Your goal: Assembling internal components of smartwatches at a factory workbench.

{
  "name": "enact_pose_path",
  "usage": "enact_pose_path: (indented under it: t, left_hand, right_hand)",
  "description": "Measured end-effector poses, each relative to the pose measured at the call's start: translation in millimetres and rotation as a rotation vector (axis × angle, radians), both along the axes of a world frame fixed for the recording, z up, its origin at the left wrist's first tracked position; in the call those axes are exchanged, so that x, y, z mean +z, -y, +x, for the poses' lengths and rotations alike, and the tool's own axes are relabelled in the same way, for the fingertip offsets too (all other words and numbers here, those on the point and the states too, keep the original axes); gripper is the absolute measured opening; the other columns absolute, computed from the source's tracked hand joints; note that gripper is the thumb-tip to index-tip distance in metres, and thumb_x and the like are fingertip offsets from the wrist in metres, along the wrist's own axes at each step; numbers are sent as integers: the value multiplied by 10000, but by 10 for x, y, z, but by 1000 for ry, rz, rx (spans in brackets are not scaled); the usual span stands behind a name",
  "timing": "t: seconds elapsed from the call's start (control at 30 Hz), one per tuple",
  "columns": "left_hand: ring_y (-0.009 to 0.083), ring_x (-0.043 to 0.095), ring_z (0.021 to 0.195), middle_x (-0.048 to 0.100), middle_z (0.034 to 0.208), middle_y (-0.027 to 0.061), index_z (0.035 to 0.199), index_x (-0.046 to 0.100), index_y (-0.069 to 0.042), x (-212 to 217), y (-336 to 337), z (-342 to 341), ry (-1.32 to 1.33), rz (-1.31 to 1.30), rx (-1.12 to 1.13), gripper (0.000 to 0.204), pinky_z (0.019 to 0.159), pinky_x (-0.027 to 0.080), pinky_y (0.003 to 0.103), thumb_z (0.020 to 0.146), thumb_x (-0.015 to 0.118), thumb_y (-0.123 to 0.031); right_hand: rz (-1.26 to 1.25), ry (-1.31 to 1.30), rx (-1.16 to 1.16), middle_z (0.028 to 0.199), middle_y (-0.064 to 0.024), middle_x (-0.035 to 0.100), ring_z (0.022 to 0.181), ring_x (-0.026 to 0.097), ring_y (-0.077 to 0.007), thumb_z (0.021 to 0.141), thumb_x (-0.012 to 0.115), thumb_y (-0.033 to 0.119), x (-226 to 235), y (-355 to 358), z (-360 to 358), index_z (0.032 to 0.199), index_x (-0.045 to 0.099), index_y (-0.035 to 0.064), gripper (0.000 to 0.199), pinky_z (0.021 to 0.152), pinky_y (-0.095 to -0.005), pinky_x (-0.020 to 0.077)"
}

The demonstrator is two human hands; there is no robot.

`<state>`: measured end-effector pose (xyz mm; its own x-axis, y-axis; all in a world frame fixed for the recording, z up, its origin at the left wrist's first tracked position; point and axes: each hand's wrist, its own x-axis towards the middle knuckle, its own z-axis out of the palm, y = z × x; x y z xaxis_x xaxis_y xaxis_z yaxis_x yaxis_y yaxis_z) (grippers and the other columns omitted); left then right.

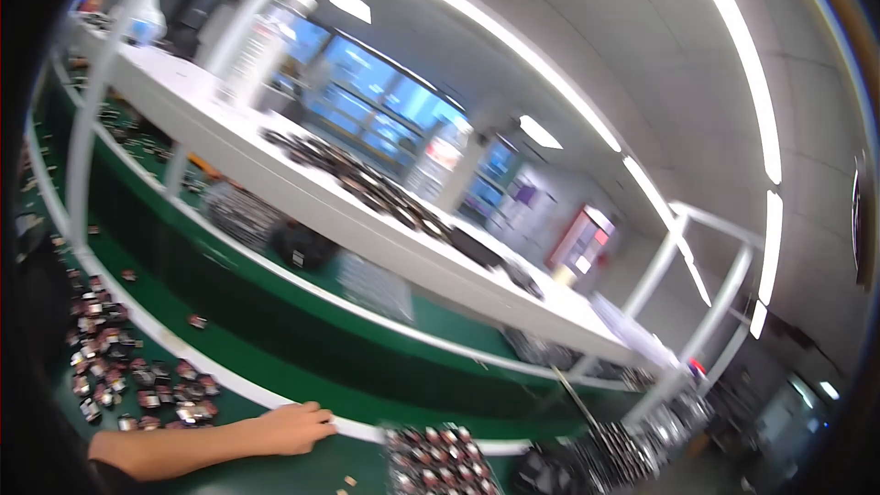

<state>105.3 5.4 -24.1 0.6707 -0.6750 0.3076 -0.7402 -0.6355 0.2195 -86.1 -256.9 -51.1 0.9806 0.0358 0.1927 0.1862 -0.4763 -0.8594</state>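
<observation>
A bare hand [291, 428], side unclear, is laid loosely curled and empty on the green mat [275, 472] near small red-and-black parts [137, 385].

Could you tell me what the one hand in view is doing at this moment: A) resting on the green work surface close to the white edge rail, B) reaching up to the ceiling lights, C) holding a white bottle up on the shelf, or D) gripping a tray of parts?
A: the hand lies flat and empty on the green work surface, its fingertips next to the white edge rail, beside a heap of small dark parts.
</observation>
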Motion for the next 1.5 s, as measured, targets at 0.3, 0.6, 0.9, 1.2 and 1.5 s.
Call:
enact_pose_path:
  t: [0.3,0.6,0.9,1.2,1.5]
  left_hand:
    - [293,669,1128,665,1280,91,1221,733,-101,139,-123,-950,31,-90,58,294,910,587,429,1040,731,-332]
    - [263,622,1128,599,1208,104,1446,622,-58,75,-368,-1159,-126,-65,15,618,967,477,430,979,786,-427]
    - [256,628,951,561,1035,86,1319,653,-56,-158,-338,-1155,-66,-103,30,704,858,435,413,894,822,-591]
    - [296,584,912,583,1068,90,1276,677,-70,-178,-544,-1069,-228,-266,-127,650,859,447,420,838,911,-490]
    - [305,604,932,595,1124,91,1255,669,-76,-95,-544,-1125,-240,-275,-112,610,844,443,428,832,920,-437]
  right_hand:
    - [-3,105,-41,735,-39,720,646,630,-98,888,886,84,107,109,120,966,872,47,88,594,-278,488]
    - [85,-8,25,821,-11,585,695,541,-59,958,773,-68,-206,305,98,1068,812,-99,121,595,-217,396]
    - [29,-134,216,990,-63,736,906,693,-123,1050,757,15,292,51,270,1157,782,-113,168,820,-251,553]
    - [-64,-48,206,901,-53,691,768,625,-98,1043,763,9,229,-37,270,1124,793,-99,138,693,-234,497]
    - [-81,-9,184,846,-44,639,702,536,-83,1043,767,17,251,-58,253,1102,786,-91,125,615,-246,407]
